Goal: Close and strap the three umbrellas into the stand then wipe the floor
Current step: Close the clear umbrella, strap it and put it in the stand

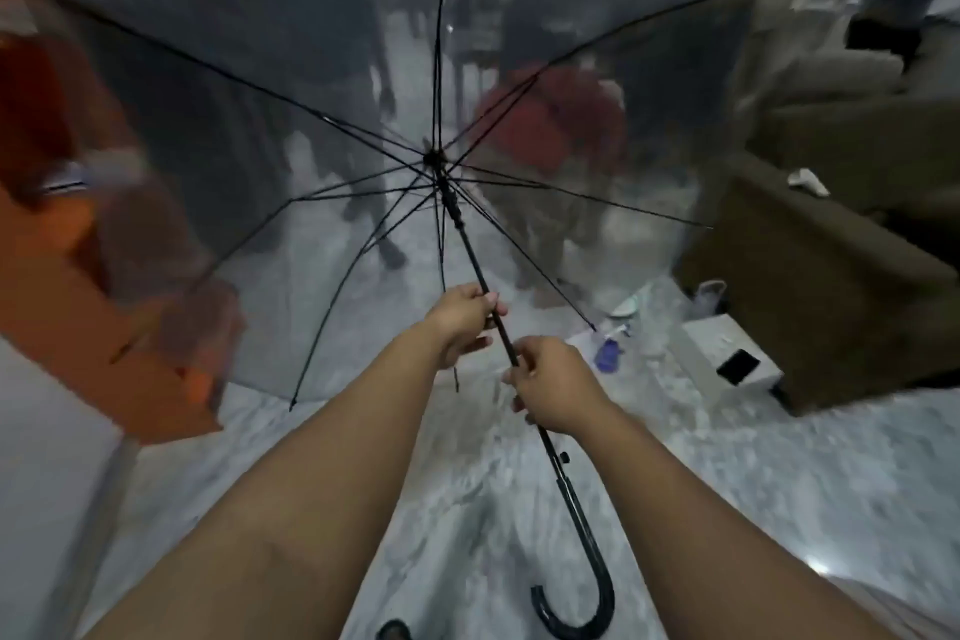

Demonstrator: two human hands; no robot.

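Head view, hands (511, 348) gripping umbrella shaft (470, 250)

A: What's blocking ahead?

B: The open clear-canopy umbrella with black ribs (363, 130) fills the whole front; my hands only fit under its lower rim.

A: Sides?

B: Orange panel (78, 276) hard on my left. Brown upholstered sofa (810, 286) and a low white box (727, 353) on my right. Bare grey marbled floor (467, 509) between my forearms gives free room.
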